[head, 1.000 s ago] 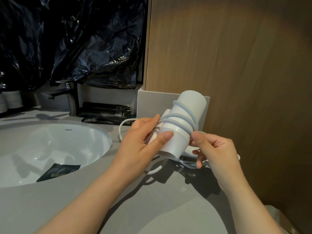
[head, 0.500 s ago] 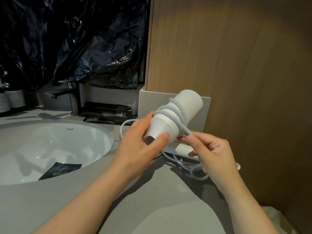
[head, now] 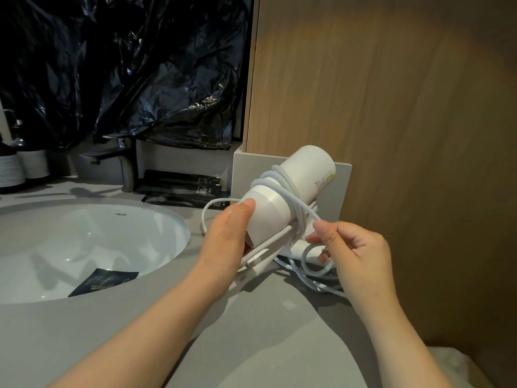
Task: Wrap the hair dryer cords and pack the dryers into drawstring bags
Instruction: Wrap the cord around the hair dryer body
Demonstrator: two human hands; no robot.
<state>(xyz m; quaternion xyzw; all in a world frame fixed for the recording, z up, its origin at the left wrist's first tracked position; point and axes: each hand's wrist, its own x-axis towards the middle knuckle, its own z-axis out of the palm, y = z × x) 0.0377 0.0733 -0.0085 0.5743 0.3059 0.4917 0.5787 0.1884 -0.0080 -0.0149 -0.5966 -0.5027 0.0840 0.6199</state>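
A white hair dryer (head: 296, 186) is held above the grey counter, its barrel tilted up to the right. My left hand (head: 223, 242) grips the barrel's lower end, thumb on top. Several turns of the pale cord (head: 282, 189) circle the barrel. My right hand (head: 352, 250) pinches the cord between thumb and fingers just right of the dryer. Loose loops of cord hang below that hand and lie on the counter. The dryer's handle is mostly hidden behind my hands. No drawstring bag is in sight.
A white basin (head: 78, 247) with a dark sachet (head: 103, 281) in it lies to the left. Behind it stand a faucet (head: 123, 161), black packets (head: 179, 186) and black plastic sheeting (head: 117, 68). A wooden panel (head: 391, 107) rises to the right. A grey backsplash (head: 249, 175) stands behind the dryer.
The dryer has been turned and tilted in my left hand. My right hand has drawn the cord around the barrel and now pulls it out to the right.
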